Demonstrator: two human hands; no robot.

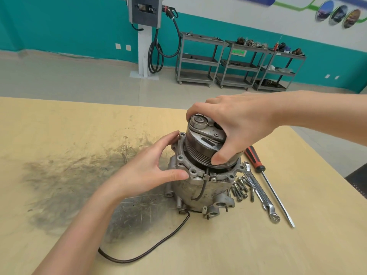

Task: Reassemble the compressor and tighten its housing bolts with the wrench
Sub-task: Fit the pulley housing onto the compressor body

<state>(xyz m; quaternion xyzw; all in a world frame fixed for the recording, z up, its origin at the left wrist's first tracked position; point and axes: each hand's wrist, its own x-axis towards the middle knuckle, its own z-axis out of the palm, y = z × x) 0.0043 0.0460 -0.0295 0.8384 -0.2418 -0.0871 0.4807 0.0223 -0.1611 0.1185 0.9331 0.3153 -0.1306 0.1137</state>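
The grey metal compressor (198, 191) stands upright on the wooden table (79, 135). Its front flange (183, 161) with empty bolt holes sits on top of the body. My right hand (240, 128) grips the grooved pulley (200, 143) from above, thumb on its near rim. My left hand (151, 169) holds the flange's left edge, thumb and fingers pressed against it. Several loose bolts (241, 188) lie right of the body, beside a silver wrench (260, 193).
A red-and-black-handled screwdriver (266, 175) lies right of the wrench. A dark cable (151, 249) runs from the compressor base toward the table's near edge. A dark grease smear covers the table left of the compressor. Grey shelf carts (238, 64) stand by the far wall.
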